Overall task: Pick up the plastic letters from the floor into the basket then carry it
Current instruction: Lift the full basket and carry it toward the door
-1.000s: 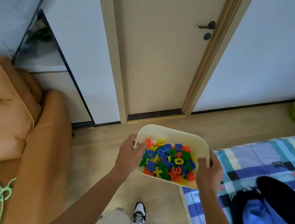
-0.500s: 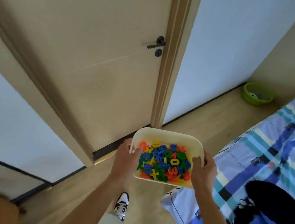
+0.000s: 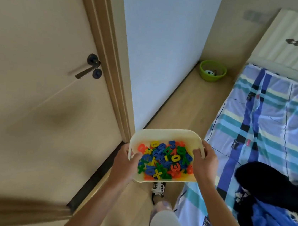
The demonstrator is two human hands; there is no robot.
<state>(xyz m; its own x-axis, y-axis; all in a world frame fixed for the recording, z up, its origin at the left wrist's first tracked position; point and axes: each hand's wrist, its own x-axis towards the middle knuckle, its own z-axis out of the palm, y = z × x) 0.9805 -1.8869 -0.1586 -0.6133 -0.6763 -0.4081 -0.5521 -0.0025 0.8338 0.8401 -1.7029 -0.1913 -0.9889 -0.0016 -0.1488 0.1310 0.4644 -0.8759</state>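
Step in hand, as judged: carrying. The basket [image 3: 166,134] is clear of the floor [image 3: 188,106], in front of the body, between the closed door [image 3: 36,81] on the left and the bed [image 3: 273,127] on the right. The plastic letters [image 3: 165,159] lie heaped inside.

Procedure: hold the basket level, apply equal force at both ends, and steer clear of the bed's near corner.

Pose: both forearms reach forward. The left hand [image 3: 126,158] grips the left rim with its thumb inside the basket. The right hand [image 3: 205,160] grips the right rim, fingers curled over the edge.
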